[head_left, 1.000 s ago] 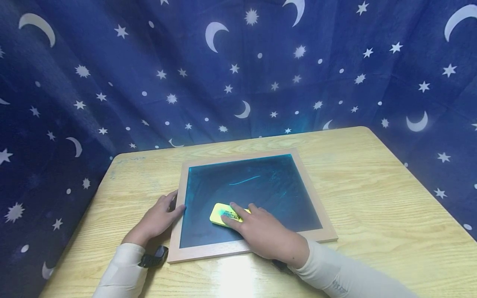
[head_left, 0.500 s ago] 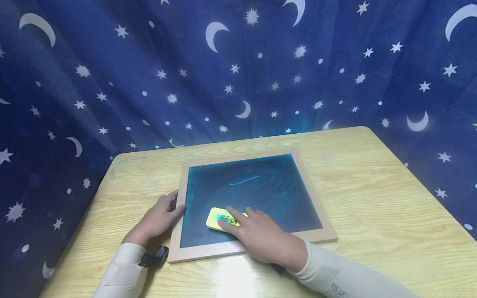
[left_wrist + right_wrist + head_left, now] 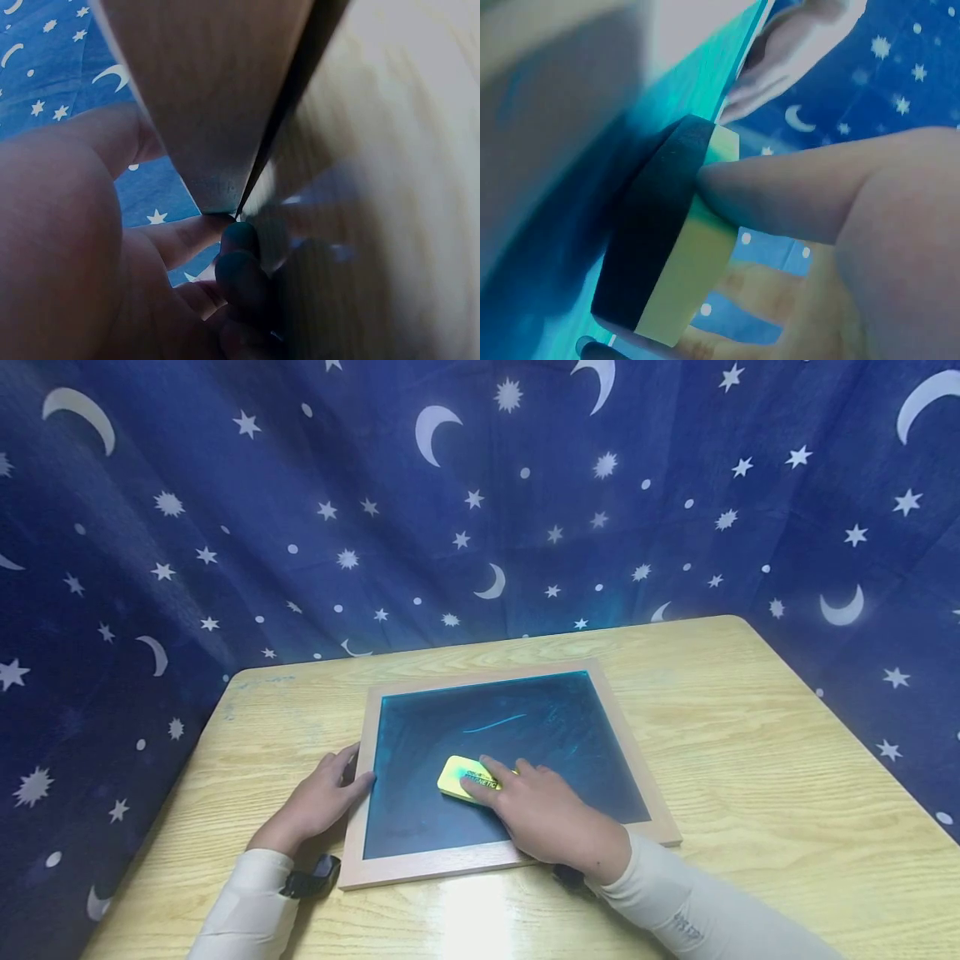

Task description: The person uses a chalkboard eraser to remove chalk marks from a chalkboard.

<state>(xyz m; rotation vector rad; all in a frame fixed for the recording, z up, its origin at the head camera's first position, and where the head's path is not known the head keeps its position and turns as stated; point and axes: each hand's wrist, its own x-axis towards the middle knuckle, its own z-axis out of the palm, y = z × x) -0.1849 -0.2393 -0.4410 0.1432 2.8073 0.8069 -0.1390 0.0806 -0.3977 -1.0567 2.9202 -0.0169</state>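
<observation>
A small chalkboard (image 3: 420, 831) in a light wooden frame lies on the table. My left hand (image 3: 318, 800) grips the frame's left edge, thumb on top; the left wrist view shows its other fingers against the frame's side and lower edge (image 3: 217, 172). On the board's dark face my right hand (image 3: 551, 817) holds a yellow chalkboard eraser (image 3: 452, 777) with the lettering "MAGNETIC". In the right wrist view the eraser's dark felt side (image 3: 652, 225) faces the board, and the thumb presses on its yellow body.
A short chalk line (image 3: 495, 724) crosses the board above the eraser, with faint smears at its upper right. The wooden table (image 3: 757, 760) extends round the board. A blue curtain (image 3: 390, 510) with moons and stars hangs behind and at both sides.
My right hand slid the eraser slightly left and nearer, then back up and to the right across the board. The left hand stays on the frame, and the chalk line looks the same.
</observation>
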